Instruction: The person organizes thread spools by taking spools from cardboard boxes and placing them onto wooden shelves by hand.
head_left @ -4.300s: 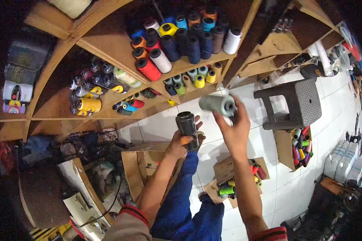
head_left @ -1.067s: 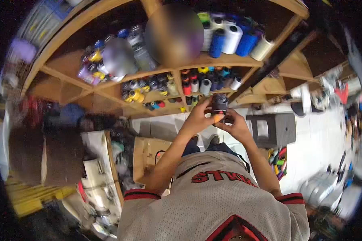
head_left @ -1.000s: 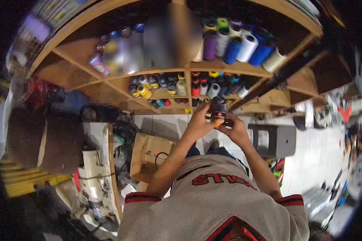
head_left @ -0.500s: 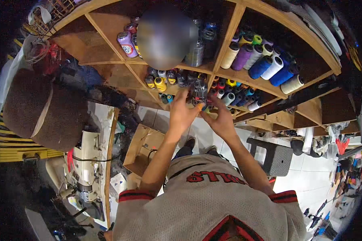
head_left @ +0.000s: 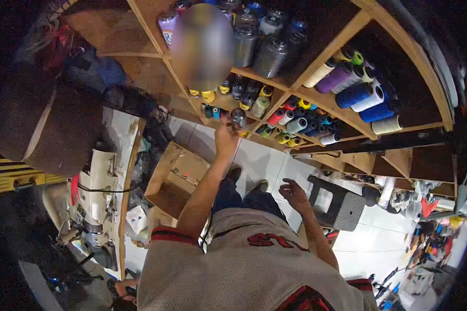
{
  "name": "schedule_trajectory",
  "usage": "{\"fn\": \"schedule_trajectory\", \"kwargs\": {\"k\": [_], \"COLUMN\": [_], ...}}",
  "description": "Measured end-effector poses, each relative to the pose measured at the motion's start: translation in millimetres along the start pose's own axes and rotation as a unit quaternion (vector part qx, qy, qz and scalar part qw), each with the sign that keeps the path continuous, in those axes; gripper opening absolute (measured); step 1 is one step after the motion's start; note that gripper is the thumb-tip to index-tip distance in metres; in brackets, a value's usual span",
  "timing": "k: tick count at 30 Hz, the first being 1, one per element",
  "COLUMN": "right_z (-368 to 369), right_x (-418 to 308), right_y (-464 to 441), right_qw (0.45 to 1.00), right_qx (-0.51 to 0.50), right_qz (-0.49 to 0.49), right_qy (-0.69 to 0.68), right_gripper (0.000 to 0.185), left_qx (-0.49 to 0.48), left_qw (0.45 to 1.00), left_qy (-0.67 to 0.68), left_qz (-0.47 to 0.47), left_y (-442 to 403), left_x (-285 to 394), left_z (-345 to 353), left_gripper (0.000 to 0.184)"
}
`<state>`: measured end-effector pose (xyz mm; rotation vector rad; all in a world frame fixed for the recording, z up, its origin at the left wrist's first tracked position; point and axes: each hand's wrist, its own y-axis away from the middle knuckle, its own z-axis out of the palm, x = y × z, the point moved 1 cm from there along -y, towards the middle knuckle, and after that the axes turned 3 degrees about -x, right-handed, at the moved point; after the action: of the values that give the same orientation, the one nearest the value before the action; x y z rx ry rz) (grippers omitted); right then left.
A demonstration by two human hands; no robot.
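Note:
My left hand [head_left: 226, 140] is closed around a dark thread spool [head_left: 238, 119] in what looks like clear plastic, held upright in front of the lower shelf. Part of its grip is hidden behind the spool. Lower down, away from the shelves, my right hand [head_left: 294, 194] is empty with its fingers apart, beside a dark grey step stool [head_left: 342, 204]. Near the held spool, yellow and dark spools stand in a shelf compartment, among them a yellow spool [head_left: 208, 96]. A pale green spool [head_left: 260, 106] stands just right of them.
The wooden shelf [head_left: 329, 57] holds many coloured spools; a blurred patch covers part of its upper level. An open cardboard box [head_left: 177, 179] sits on the floor to the left. Beyond it are a sewing machine [head_left: 99, 181] and a brown padded object [head_left: 62, 124].
My right hand has come away from the spool and dropped down toward the stool. My left hand keeps the spool, now slightly farther left. The view has shifted closer to the shelf.

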<state>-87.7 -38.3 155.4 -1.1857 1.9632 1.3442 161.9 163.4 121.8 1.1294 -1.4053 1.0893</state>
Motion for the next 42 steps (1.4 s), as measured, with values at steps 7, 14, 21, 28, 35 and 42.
{"fn": "schedule_trajectory", "kwargs": {"k": [7, 14, 21, 28, 35, 42], "right_z": [-16.0, -38.8, -18.2, -19.5, 1.2, 122.9], "right_x": [212.2, 188.6, 181.2, 183.7, 235.6, 234.8], "right_y": [72.1, 123.4, 104.9, 89.9, 92.8, 131.9], "right_qw": [0.973, 0.978, 0.994, 0.993, 0.889, 0.956], "right_qx": [0.007, -0.008, 0.070, 0.055, 0.113, 0.189], "right_qz": [-0.070, 0.208, 0.086, 0.099, 0.179, 0.225], "right_qy": [0.221, 0.015, 0.025, 0.028, -0.405, 0.026], "right_gripper": [0.047, 0.050, 0.032, 0.033, 0.037, 0.031], "left_qx": [0.066, 0.069, 0.076, 0.082, -0.308, -0.568], "left_qw": [0.979, 0.990, 0.990, 0.980, 0.863, 0.690], "left_qy": [-0.184, -0.119, -0.107, -0.163, -0.383, -0.415], "left_qz": [0.061, 0.033, 0.057, 0.082, -0.116, -0.174], "left_y": [-70.5, -86.3, -96.3, -75.2, 6.9, 21.7], "left_x": [-61.8, -54.0, -77.0, -51.2, -161.1, -187.9], "left_z": [-5.1, 2.5, 10.0, 2.3, -32.0, -50.1], "left_gripper": [0.034, 0.033, 0.043, 0.047, 0.037, 0.036]}}
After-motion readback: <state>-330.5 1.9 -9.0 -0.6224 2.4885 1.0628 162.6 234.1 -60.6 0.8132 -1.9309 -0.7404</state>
